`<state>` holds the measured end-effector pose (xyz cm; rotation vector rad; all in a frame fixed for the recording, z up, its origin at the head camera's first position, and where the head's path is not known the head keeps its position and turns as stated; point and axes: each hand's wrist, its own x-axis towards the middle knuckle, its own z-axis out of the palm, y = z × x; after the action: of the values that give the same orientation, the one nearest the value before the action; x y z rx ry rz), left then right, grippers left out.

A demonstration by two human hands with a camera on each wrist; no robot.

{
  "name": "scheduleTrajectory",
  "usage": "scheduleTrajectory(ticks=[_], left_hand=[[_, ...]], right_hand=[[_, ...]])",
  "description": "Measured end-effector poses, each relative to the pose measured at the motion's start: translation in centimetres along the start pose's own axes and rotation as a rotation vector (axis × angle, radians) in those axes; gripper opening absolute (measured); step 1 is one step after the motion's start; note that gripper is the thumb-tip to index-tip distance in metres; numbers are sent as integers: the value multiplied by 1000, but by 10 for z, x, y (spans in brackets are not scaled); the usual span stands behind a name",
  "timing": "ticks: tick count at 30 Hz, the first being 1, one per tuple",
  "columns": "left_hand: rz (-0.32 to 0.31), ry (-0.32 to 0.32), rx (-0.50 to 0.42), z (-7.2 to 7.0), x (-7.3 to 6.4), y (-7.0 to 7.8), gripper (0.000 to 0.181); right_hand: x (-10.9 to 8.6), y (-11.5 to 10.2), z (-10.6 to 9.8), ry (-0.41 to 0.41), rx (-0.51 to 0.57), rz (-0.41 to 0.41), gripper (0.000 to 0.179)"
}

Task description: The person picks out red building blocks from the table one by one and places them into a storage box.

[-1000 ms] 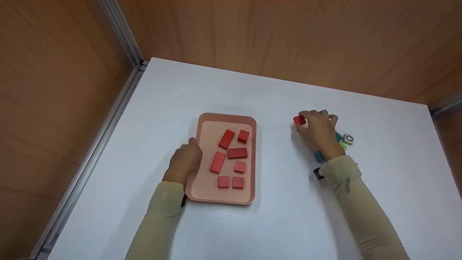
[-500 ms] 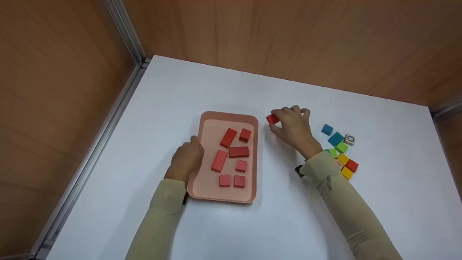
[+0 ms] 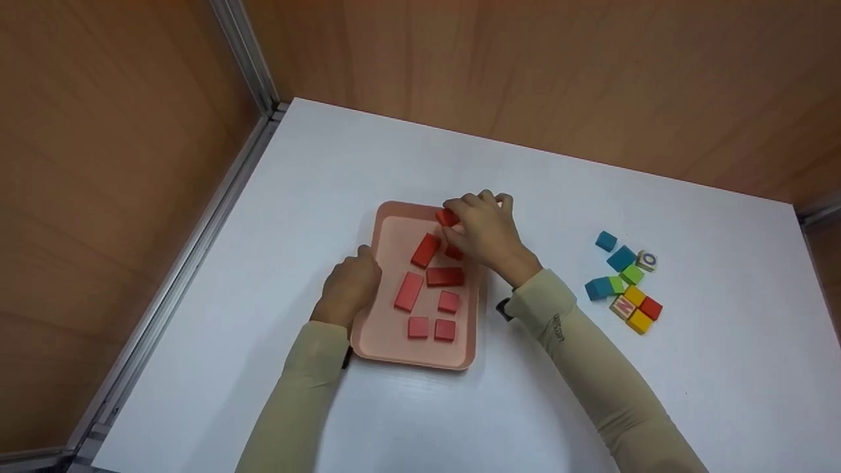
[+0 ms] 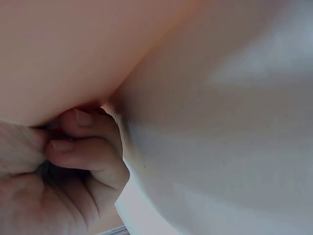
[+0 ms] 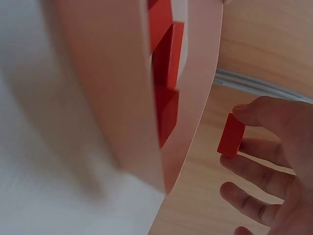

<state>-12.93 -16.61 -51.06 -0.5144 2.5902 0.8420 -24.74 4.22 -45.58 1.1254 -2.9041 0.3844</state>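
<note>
A pink tray (image 3: 412, 355) lies on the white table with several red and pinkish-red blocks in it, such as a long block (image 3: 409, 292) and a small cube (image 3: 418, 327). My left hand (image 3: 351, 286) grips the tray's left edge; in the left wrist view its fingers (image 4: 90, 154) curl in under the tray wall. Over the tray's far right corner, my right hand (image 3: 489, 230) pinches a red block (image 5: 231, 135) between thumb and fingers. The right wrist view shows that block held above the rim, apart from the blocks inside. The hand partly covers another red block (image 3: 453, 251).
At the right of the table lies a loose group of blocks: blue ones (image 3: 621, 258), green ones (image 3: 632, 274), yellow ones (image 3: 639, 322), a red one (image 3: 650, 308) and lettered cubes (image 3: 623, 307). Wood panels (image 3: 525, 72) stand along the back and left.
My right hand has carried the red block leftward from near the loose blocks to above the tray's far right corner. My left hand keeps its grip on the tray.
</note>
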Motion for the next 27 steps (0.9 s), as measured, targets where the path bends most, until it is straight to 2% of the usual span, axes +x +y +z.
scheduleTrajectory(ticks=[6,16,21,23,27], left_hand=[[58,28,-9,7,1,9,24],[-21,-41,-175,11,3,20,30],[-87,-84,-289,12,2,24,36],[-95,-89,-309,12,1,27,37],[-54,-66,-262,13,1,30,37]], right_hand=[[6,-11,6,-23,5,-19,39],[14,-22,19,-71,10,-27,42],[14,-24,25,-105,21,-25,41],[14,-23,27,-115,22,-23,39],[14,-22,31,-142,11,-11,36]])
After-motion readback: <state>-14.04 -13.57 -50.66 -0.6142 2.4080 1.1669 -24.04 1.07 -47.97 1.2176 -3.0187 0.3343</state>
